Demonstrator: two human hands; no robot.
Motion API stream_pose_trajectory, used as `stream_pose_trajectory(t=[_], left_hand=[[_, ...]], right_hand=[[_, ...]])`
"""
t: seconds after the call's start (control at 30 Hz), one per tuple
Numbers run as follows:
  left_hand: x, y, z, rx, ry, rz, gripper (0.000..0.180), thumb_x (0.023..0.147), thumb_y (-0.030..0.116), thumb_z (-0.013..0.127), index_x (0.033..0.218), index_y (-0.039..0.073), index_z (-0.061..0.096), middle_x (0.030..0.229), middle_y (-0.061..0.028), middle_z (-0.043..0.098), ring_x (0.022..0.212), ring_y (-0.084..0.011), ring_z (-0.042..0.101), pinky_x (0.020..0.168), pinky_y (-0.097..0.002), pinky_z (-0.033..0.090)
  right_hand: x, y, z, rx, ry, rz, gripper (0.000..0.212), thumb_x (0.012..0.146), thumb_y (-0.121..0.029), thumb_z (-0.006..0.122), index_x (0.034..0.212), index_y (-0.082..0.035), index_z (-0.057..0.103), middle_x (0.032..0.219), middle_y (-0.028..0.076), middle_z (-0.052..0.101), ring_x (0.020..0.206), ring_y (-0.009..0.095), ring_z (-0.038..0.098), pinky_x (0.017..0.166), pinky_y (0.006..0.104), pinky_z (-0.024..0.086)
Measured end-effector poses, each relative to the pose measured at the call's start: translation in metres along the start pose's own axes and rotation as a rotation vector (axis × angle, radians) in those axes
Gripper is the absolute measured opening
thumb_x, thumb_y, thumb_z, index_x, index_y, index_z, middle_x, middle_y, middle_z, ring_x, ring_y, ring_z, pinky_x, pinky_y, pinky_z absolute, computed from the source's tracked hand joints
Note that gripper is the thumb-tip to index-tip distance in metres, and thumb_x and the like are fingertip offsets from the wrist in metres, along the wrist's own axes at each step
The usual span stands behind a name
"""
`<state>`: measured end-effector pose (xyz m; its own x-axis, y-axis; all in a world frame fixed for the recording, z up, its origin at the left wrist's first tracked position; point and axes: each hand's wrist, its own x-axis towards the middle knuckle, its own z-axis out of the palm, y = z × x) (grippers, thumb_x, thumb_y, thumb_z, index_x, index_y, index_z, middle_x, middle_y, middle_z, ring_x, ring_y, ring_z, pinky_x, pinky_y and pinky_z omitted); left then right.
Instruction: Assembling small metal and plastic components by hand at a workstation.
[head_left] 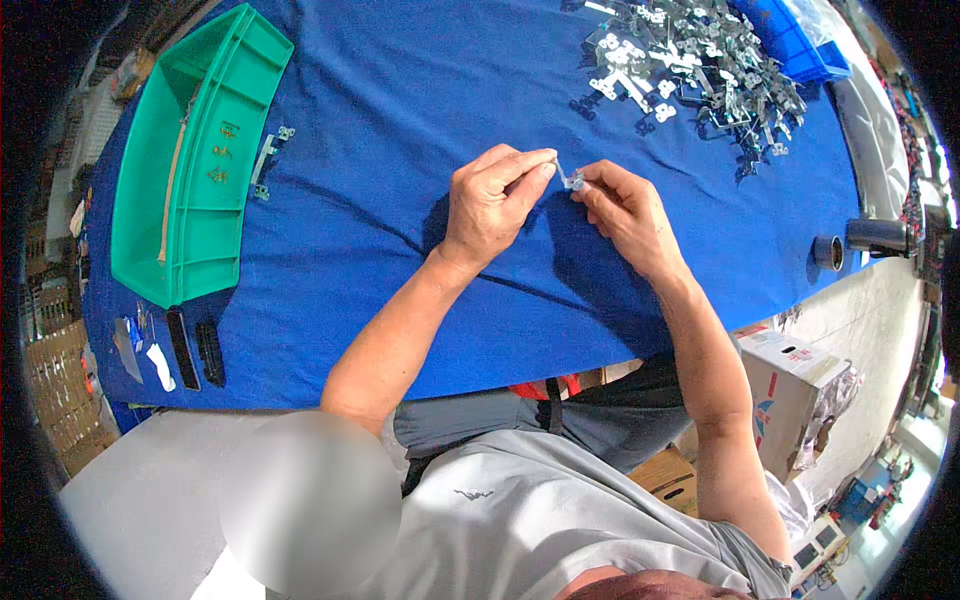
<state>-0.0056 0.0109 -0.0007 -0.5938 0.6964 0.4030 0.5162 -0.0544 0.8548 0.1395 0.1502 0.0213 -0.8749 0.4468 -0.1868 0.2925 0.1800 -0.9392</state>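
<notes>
Above the middle of the blue cloth, a small silvery metal bracket (pixel 573 183) is held between my two hands. My left hand (pixel 489 203) pinches its thin upper end between thumb and fingers. My right hand (pixel 630 215) grips the wider end, partly hiding it behind the fingertips. A large heap of similar metal brackets (pixel 700 75) lies at the far right. On the left, another long metal bracket (pixel 265 163) lies against the green bin (pixel 215 200).
The blue cloth (pixel 380 110) covers the table. At the far right is a blue plastic bin (pixel 790 40); a dark round cup-like object (pixel 828 253) stands near the right edge. A phone-like dark object (pixel 183 350) lies at the near left. White boxes (pixel 785 375) stand beside the table.
</notes>
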Motion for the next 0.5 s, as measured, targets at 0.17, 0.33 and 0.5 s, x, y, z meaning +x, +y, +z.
stream_pose_trajectory(t=[0.17,0.33,0.5], left_hand=[[0.0008,-0.0016,0.0023,-0.001,0.027,0.074,0.015,0.087,0.007,0.074,0.101,0.004,0.076,0.081,-0.0101,0.07,0.068,-0.0207,0.066,0.06,-0.032,0.052],[0.0004,-0.0017,0.0025,0.037,0.027,0.098,0.015,0.086,0.009,0.074,0.101,0.005,0.077,0.081,-0.0097,0.069,0.069,-0.022,0.066,0.061,-0.0329,0.052],[-0.0016,-0.0035,0.0008,0.052,-0.041,0.113,0.018,0.086,0.006,0.074,0.104,0.005,0.077,0.084,-0.0105,0.07,0.073,-0.0197,0.067,0.065,-0.031,0.052]], right_hand=[[0.0025,0.0068,-0.0018,0.092,-0.005,0.03,0.018,0.1,-0.016,0.058,0.108,0.0,0.064,0.081,0.003,0.064,0.069,0.01,0.057,0.061,0.0264,0.048],[0.0026,0.0,-0.0036,0.345,-0.003,0.054,0.02,0.1,-0.016,0.058,0.111,-0.001,0.064,0.087,0.003,0.063,0.074,0.01,0.058,0.066,0.0258,0.049],[0.0038,-0.0019,-0.0017,0.378,-0.039,0.088,0.025,0.1,-0.019,0.06,0.115,0.0,0.064,0.087,0.002,0.063,0.076,0.009,0.058,0.068,0.0251,0.049]])
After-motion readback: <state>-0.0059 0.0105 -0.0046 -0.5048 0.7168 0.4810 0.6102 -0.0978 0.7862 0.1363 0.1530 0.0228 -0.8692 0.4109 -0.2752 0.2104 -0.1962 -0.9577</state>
